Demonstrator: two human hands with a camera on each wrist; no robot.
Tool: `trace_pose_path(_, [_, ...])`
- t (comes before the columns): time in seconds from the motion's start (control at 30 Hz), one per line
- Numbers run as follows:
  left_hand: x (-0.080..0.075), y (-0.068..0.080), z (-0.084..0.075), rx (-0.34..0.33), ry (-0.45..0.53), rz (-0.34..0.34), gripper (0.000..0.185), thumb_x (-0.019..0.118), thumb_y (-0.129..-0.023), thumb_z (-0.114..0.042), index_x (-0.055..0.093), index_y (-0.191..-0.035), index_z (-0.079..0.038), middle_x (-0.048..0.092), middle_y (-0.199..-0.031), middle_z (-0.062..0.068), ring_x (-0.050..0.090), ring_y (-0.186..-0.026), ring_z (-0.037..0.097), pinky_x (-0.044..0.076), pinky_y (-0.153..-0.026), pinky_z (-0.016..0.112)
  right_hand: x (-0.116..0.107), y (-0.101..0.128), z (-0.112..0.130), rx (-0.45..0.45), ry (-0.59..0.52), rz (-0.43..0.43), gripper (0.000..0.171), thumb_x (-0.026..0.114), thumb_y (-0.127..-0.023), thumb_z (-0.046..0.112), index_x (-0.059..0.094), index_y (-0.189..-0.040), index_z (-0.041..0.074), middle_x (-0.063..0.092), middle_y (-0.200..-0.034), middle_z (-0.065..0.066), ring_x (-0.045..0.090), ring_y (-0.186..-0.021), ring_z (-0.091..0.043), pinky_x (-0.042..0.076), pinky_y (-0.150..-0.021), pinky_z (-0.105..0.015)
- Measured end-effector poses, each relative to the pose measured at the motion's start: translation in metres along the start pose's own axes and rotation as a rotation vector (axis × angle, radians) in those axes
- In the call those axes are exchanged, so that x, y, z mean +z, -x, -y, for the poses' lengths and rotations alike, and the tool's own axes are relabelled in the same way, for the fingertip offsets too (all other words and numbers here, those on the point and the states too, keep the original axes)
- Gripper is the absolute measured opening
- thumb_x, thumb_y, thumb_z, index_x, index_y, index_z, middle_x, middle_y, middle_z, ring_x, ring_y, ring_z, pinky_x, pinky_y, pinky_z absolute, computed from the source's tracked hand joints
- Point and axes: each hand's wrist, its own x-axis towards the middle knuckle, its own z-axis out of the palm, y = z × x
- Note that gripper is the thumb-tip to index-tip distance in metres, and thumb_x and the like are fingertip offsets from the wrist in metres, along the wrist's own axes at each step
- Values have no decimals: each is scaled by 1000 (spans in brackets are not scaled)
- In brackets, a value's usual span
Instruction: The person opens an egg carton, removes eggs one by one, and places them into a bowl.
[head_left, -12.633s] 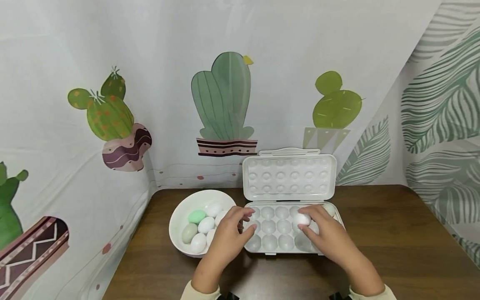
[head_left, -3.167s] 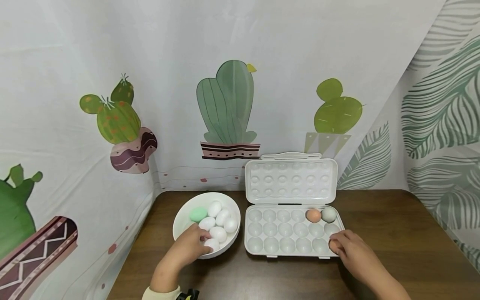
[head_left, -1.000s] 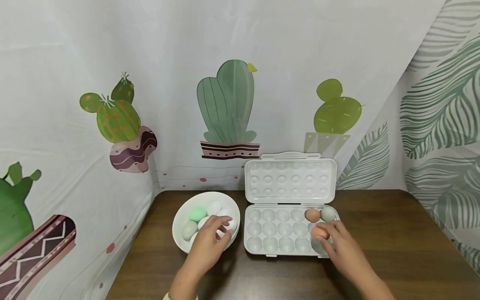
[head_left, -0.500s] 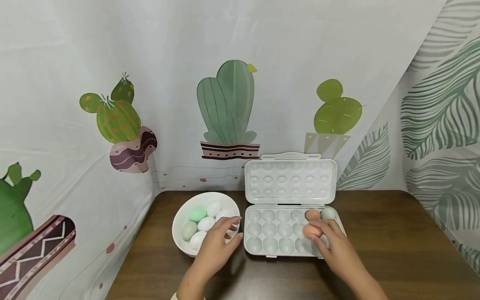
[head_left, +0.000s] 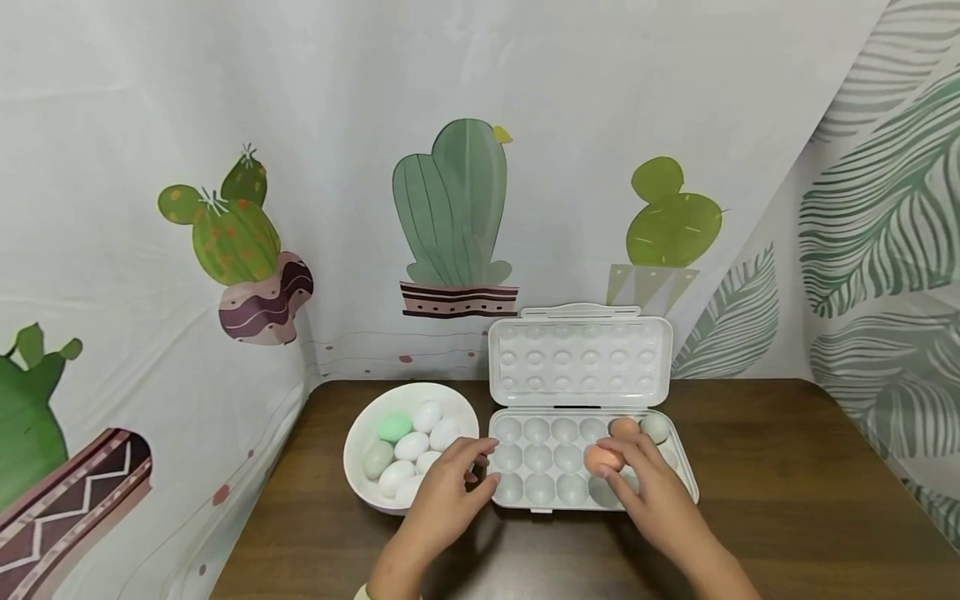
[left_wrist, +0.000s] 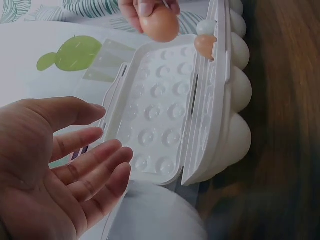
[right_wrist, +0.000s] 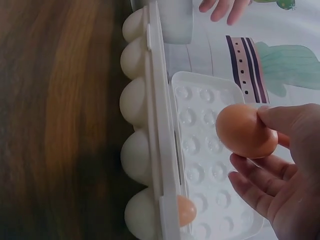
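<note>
My right hand (head_left: 654, 493) pinches a brown egg (head_left: 602, 460) between thumb and fingertips, above the egg carton (head_left: 537, 458). The right wrist view shows that held egg (right_wrist: 245, 131) raised over the carton's side. In the carton's back row, at the right end, sit another brown egg (head_left: 624, 427) and a pale greenish egg (head_left: 655, 428). My left hand (head_left: 447, 490) holds nothing; its fingers are spread and relaxed between the bowl and the carton's left end. The left wrist view shows the empty palm (left_wrist: 55, 175).
A white bowl (head_left: 356, 446) at the left holds several white eggs (head_left: 412, 447), a mint-green egg (head_left: 395, 427) and a grey-green egg (head_left: 378, 458). The carton's raised lid (head_left: 579, 400) leans near the cactus-print cloth (head_left: 562, 208) behind the brown wooden table (head_left: 780, 500).
Over the last second my right hand has carried the brown egg leftward over the carton. My left hand has moved right from above the bowl. Earlier, my right hand held a white egg.
</note>
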Motion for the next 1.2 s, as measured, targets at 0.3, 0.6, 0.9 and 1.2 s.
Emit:
trace_pose_path(0.3, [11, -1, -5, 32, 13, 44, 43, 76, -87, -14, 66, -128, -19, 67, -111, -7, 66, -92, 13, 56, -76, 27, 1, -7, 12, -35, -86, -12, 45, 80, -83, 5, 66, -124, 18, 60, -118, 7, 60, -108, -10, 35, -98, -4])
trace_pose_path(0.6, [23, 0, -12, 84, 76, 72, 44, 75, -88, -15, 64, -130, -19, 67, -115, -5, 68, -101, 14, 58, -80, 28, 8, -9, 21, -55, -155, 34, 42, 79, -85, 8, 65, -124, 19, 61, -120, 9, 59, -111, -8, 36, -101, -5])
trace_pose_path(0.9, [39, 3, -21, 119, 88, 109, 45, 76, -87, -17, 64, -131, -17, 67, -113, -2, 68, -99, 14, 57, -77, 21, 12, -7, 28, -63, -232, 93, 38, 76, -89, 12, 65, -124, 18, 61, -120, 9, 58, -112, -5, 38, -100, -7])
trace_pose_path(1.2, [39, 5, -25, 100, 88, 120, 47, 78, -87, -17, 64, -132, -17, 66, -119, -3, 68, -101, 16, 57, -81, 23, 16, -6, 34, -80, -260, 110, 37, 76, -90, 14, 64, -124, 20, 61, -120, 10, 58, -114, -6, 39, -101, -9])
